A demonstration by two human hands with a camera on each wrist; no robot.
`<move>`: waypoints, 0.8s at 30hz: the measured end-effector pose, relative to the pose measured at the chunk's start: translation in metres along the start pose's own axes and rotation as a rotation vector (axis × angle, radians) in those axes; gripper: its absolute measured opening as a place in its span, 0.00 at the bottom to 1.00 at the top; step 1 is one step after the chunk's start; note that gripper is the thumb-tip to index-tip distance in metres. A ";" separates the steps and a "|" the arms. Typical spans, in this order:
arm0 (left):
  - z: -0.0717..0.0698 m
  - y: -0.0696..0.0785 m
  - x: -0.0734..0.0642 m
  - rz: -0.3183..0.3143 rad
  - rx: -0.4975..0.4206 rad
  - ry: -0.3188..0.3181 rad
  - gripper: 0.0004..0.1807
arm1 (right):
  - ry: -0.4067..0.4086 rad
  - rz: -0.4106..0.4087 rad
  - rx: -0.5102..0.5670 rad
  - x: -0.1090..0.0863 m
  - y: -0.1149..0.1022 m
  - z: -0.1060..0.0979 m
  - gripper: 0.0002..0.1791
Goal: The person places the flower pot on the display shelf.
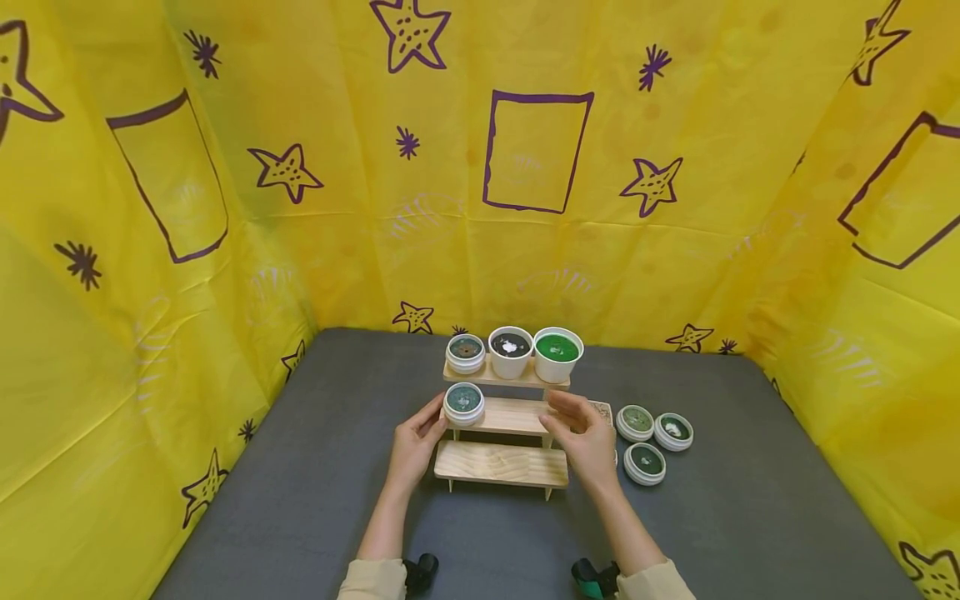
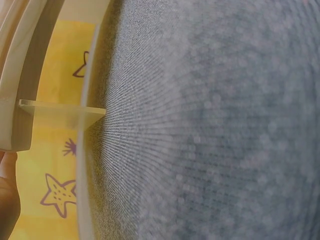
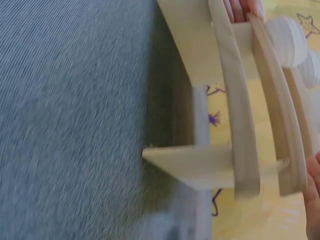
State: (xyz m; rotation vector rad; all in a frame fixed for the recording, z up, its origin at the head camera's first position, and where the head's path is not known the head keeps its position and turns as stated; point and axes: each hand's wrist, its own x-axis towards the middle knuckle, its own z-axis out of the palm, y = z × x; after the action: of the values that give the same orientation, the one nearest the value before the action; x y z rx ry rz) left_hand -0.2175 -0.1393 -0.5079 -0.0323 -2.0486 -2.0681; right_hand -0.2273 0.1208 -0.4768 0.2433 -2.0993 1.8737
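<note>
A three-tier wooden stand (image 1: 501, 463) stands on the table. My left hand (image 1: 411, 446) grips the left end of its middle tier, beside a white tub with grey-teal content (image 1: 464, 403). In the right wrist view, left fingers (image 3: 238, 10) reach below that tier. My right hand (image 1: 588, 442) is at the tier's right end, fingers loosely bent and nothing visible in them. Three more tubs stand in a row on the top tier: a low one with grey-brown content (image 1: 466, 353), a taller dark one (image 1: 511, 353) and a bright green one (image 1: 558, 355).
Right of the stand, three low white tubs with greenish contents sit together: a light green one (image 1: 635, 423), a darker one (image 1: 673, 432) and a dark green one (image 1: 645, 463). A patterned light piece (image 1: 603, 412) shows partly behind my right hand. Yellow printed cloth (image 1: 450, 267) surrounds the grey table (image 1: 337, 400).
</note>
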 end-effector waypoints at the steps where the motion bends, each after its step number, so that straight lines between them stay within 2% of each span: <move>1: 0.000 0.000 0.000 0.000 0.001 0.002 0.24 | 0.010 -0.008 -0.006 0.000 0.001 -0.002 0.20; 4: 0.000 -0.002 0.001 0.008 0.007 0.002 0.24 | 0.034 -0.011 -0.033 -0.001 0.003 -0.010 0.20; 10: 0.000 -0.003 0.001 0.012 0.002 -0.001 0.24 | 0.075 0.046 -0.082 -0.002 0.008 -0.026 0.20; 24: 0.000 -0.002 0.001 -0.016 -0.003 0.002 0.25 | 0.217 0.083 -0.096 -0.002 0.023 -0.065 0.19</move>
State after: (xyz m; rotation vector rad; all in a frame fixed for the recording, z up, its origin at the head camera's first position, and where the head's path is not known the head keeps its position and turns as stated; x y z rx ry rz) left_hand -0.2191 -0.1399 -0.5100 -0.0144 -2.0512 -2.0789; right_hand -0.2247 0.1879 -0.4928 -0.0681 -2.0707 1.7506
